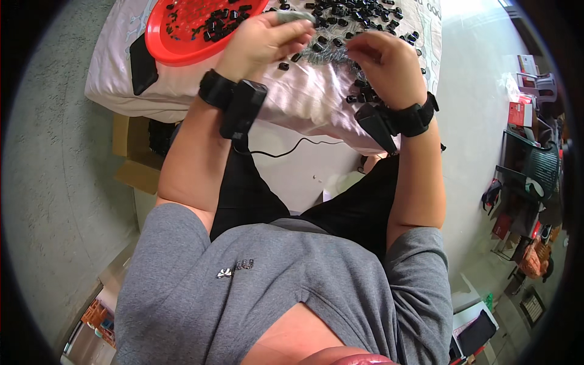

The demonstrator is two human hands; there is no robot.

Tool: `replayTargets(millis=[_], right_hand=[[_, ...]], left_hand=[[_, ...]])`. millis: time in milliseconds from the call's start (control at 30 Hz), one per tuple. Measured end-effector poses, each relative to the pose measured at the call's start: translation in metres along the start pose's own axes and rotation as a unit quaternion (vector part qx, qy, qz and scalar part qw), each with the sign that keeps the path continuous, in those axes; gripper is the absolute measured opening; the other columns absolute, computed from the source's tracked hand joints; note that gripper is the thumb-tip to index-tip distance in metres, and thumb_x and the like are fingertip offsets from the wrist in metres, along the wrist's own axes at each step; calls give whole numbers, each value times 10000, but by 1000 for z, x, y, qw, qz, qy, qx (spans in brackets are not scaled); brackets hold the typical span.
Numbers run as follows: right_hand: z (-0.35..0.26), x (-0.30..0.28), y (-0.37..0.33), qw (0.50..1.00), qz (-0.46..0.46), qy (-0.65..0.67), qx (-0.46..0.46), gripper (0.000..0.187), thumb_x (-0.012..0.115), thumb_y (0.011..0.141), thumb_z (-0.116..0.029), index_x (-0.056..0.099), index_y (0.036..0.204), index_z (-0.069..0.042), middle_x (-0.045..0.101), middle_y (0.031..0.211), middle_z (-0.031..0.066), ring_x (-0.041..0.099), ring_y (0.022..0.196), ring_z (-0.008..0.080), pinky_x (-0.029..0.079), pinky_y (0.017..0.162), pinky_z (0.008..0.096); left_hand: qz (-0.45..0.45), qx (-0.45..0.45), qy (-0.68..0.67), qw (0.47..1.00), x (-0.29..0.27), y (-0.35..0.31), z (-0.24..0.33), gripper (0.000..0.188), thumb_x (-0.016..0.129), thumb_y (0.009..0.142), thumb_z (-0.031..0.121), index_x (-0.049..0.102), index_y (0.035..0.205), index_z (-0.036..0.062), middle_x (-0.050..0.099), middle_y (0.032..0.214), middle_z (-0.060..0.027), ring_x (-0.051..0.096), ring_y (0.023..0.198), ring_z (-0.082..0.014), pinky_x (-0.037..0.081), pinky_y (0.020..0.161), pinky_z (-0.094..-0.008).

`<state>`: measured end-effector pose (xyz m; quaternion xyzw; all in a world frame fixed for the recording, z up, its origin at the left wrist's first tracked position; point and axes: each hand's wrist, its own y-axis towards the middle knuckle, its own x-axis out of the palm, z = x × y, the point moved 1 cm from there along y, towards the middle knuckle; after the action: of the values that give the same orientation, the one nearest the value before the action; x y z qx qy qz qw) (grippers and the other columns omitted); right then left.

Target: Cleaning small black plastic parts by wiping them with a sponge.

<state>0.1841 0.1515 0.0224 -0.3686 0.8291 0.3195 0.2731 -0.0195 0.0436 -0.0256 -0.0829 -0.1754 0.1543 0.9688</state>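
Pieces (364, 11), small and black, lie in a messy heap to the right of the red tray (182, 59), and more sit inside it. The left hand (267, 39) is by the tray's right edge. Its thumb and fingers look closed on a shiny grey thing (295, 16), but it is too blurry to say what that is. The right hand (384, 59) is farther to the right of the tray, over the near part of the heap. Its fingers are bent, with a small gap to the thumb; I cannot tell if they pinch anything.

Clear, crinkly stuff (331, 56) lies between the hands, right of the tray. The step now looks like sorting through small bits by hand. I think the next move calls for a light, careful pinch, because the pieces are tiny and close together.
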Motion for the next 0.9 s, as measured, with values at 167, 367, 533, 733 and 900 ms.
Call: replayTargets(millis=[167, 367, 533, 733, 900], right_hand=[[-1, 19, -9, 991, -82, -109, 12, 101, 692, 770, -91, 707, 850, -30, 644, 817, 124, 634, 759, 323, 517, 740, 401], [2, 19, -12, 993, -57, -104, 0, 92, 659, 795, -77, 679, 873, -32, 619, 880, 126, 616, 841, 345, 507, 761, 406], [6, 10, -10, 998, -6, -62, 2, 109, 690, 792, -85, 686, 888, -34, 683, 827, 100, 651, 691, 236, 521, 666, 340], [-3, 3, -15, 990, 50, 90, 92, 99, 677, 801, -53, 704, 896, -40, 694, 747, 81, 673, 656, 191, 537, 648, 306], [6, -5, -16, 983, 23, 143, 115, 124, 659, 866, 25, 681, 988, 26, 723, 886, 57, 687, 811, 107, 540, 738, 230]], left_hand=[[107, -17, 3, 994, -35, -12, 23, 157, 595, 979, 153, 643, 1089, 51, 679, 901, -20, 650, 804, -106, 541, 707, -226], [126, 2, -14, 992, -29, -23, 31, 103, 633, 958, 123, 653, 1037, 60, 660, 870, -4, 635, 773, -77, 546, 699, -209], [-15, 0, -96, 995, -20, -7, 1, 174, 672, 938, 152, 682, 1044, 15, 696, 935, -47, 656, 847, -102, 544, 786, -231], [-132, -75, -184, 971, 23, -14, -5, 213, 582, 988, 118, 622, 1152, -12, 673, 1088, -87, 640, 947, -118, 537, 887, -243], [-135, -74, -163, 974, 28, -10, -6, 221, 571, 995, 124, 620, 1161, -14, 672, 1094, -86, 639, 963, -122, 533, 906, -249]])
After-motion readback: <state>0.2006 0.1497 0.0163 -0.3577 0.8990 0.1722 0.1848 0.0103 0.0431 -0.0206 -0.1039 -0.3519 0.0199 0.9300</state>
